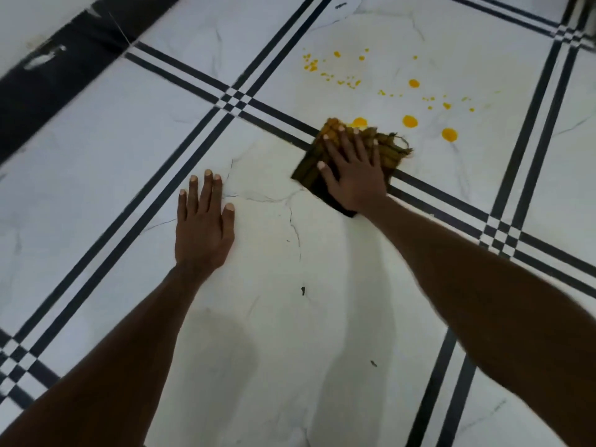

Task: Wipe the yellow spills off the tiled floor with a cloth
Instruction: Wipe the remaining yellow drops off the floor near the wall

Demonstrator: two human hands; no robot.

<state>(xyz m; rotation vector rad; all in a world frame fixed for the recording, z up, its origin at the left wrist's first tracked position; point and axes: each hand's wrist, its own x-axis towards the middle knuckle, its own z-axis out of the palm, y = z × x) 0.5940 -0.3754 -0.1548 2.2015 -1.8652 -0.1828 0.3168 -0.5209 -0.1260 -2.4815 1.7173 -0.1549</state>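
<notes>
A dark striped cloth, stained yellow at its far end, lies on the white tiled floor across a black stripe. My right hand presses flat on the cloth with fingers spread. Yellow spills dot the tile just beyond the cloth: three large round drops near it and several small splashes farther away. One large drop touches the cloth's far edge. My left hand rests flat on the bare tile to the left, palm down, holding nothing.
Black double stripes cross the floor in a grid. A black skirting band and a pale wall run along the top left. Thin dark veins mark the tile between my hands.
</notes>
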